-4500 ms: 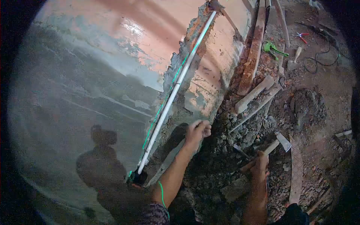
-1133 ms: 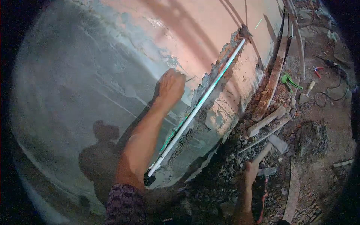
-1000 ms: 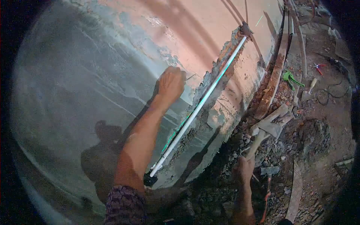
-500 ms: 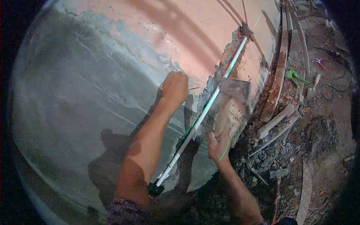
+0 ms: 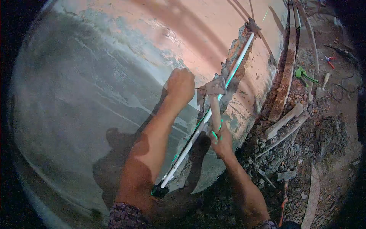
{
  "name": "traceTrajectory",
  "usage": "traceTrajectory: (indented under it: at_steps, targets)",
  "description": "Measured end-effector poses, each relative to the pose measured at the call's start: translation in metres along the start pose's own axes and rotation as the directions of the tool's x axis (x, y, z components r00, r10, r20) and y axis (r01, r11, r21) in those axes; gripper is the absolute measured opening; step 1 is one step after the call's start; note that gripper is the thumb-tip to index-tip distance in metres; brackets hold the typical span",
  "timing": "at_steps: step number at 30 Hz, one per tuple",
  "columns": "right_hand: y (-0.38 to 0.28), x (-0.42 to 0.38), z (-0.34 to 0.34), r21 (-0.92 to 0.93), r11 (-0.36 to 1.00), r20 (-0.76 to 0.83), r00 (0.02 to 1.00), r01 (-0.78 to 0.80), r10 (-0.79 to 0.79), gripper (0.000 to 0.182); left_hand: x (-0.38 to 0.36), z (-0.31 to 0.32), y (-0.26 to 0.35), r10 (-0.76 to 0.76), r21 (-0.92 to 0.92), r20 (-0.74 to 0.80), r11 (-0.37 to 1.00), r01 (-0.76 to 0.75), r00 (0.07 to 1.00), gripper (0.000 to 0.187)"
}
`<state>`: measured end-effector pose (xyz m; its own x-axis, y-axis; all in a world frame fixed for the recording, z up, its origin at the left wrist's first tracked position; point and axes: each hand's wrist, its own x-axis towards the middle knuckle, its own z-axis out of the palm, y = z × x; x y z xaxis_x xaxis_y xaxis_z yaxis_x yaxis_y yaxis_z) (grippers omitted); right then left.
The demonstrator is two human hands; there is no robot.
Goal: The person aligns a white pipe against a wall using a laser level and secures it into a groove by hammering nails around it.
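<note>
My left hand (image 5: 181,86) is closed at the wall, left of the white pipe (image 5: 190,143). A thin dark nail (image 5: 198,88) sticks out from its right side. My right hand (image 5: 222,141) is wrapped round the wooden handle of a hammer (image 5: 215,108). The blurred hammer head lies close to the nail's outer end; whether they touch is unclear. The pipe runs diagonally along a rough groove in the wall (image 5: 95,76), partly behind the hammer.
On the right lie long wooden boards (image 5: 286,80), a green tool (image 5: 305,75), red-handled pliers (image 5: 329,62) and a trowel (image 5: 324,84). Rubble and another hammer (image 5: 286,176) are at the lower right. A dark cable (image 5: 337,91) lies at the far right.
The hammer and my right hand have swung left, bringing the head from right of the pipe to beside the nail. My left hand keeps nearly the same place.
</note>
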<state>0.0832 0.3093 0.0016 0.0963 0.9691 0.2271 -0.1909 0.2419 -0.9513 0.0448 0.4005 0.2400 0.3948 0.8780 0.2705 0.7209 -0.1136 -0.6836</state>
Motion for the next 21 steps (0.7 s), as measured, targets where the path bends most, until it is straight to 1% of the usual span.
traceTrajectory:
  at_steps: [1,2,4,5,7,8,10,11,13,14,16,17,18,19,20,21]
  targets:
    - [-0.005,0.000,-0.004,-0.007,0.999,0.036,0.998,-0.045,0.045,0.056,0.000,0.001,-0.001,0.042,0.054,0.009,0.998,-0.042,0.999,0.013]
    - [-0.006,0.001,-0.002,-0.005,0.999,0.036,0.998,-0.044,0.044,0.056,0.001,0.001,-0.001,0.084,0.108,0.020,0.991,-0.085,0.996,0.012]
    - [-0.007,0.002,0.002,0.036,0.995,-0.047,0.994,0.097,-0.095,0.062,-0.001,0.002,0.001,0.066,0.102,-0.002,0.993,-0.065,0.998,0.012]
    - [-0.008,0.001,0.005,0.039,0.995,-0.046,0.995,0.095,-0.093,0.062,-0.002,0.003,0.001,0.047,0.096,-0.024,0.994,-0.044,0.999,0.012]
    - [-0.008,0.001,0.011,0.014,1.000,0.017,1.000,-0.005,0.004,0.070,-0.002,0.004,0.000,0.042,0.070,-0.034,0.997,-0.040,0.999,0.013]
    - [-0.002,0.000,0.016,0.018,1.000,0.018,1.000,-0.002,0.002,0.070,-0.002,0.006,-0.001,0.036,0.040,-0.048,0.999,-0.034,0.998,0.014]
    - [0.010,-0.004,0.024,-0.074,0.986,0.005,0.988,0.151,-0.151,0.072,0.001,0.008,-0.003,0.062,0.067,-0.026,0.996,-0.060,0.998,0.014]
    - [0.012,-0.003,0.026,-0.071,0.986,0.005,0.989,0.150,-0.150,0.072,0.002,0.010,-0.003,0.089,0.090,-0.001,0.992,-0.089,0.996,0.014]
    - [0.011,-0.001,0.028,-0.103,0.994,0.082,0.996,0.036,-0.028,0.073,0.000,0.011,-0.005,0.117,0.082,-0.019,0.990,-0.115,0.993,0.014]
    - [0.009,0.000,0.027,-0.100,0.994,0.082,0.996,0.035,-0.027,0.073,0.000,0.010,-0.005,0.144,0.072,-0.044,0.987,-0.140,0.989,0.013]
    - [0.005,0.000,0.022,-0.032,0.999,0.112,0.994,0.005,-0.001,0.072,-0.007,-0.001,-0.003,0.162,0.061,-0.046,0.985,-0.159,0.986,0.011]
    - [0.007,0.000,0.024,-0.029,1.000,0.110,0.994,0.006,-0.002,0.072,-0.010,-0.009,-0.002,0.177,0.049,-0.049,0.983,-0.175,0.983,0.012]
    - [0.011,0.001,0.027,-0.020,0.999,0.095,0.995,0.040,-0.038,0.072,-0.010,-0.012,-0.003,0.179,0.052,-0.048,0.983,-0.176,0.983,0.012]
    - [0.013,0.000,0.028,-0.014,0.997,0.079,0.994,0.075,-0.074,0.071,-0.010,-0.013,-0.005,0.164,0.014,-0.021,0.986,-0.164,0.986,0.012]
    - [0.016,-0.001,0.029,-0.012,0.997,0.078,0.994,0.074,-0.073,0.071,-0.009,-0.014,-0.006,0.151,-0.023,0.006,0.988,-0.151,0.989,0.013]
    - [0.018,-0.002,0.030,0.042,0.991,0.052,0.990,0.127,-0.130,0.068,-0.008,-0.012,-0.007,0.151,-0.021,0.006,0.988,-0.151,0.988,0.013]
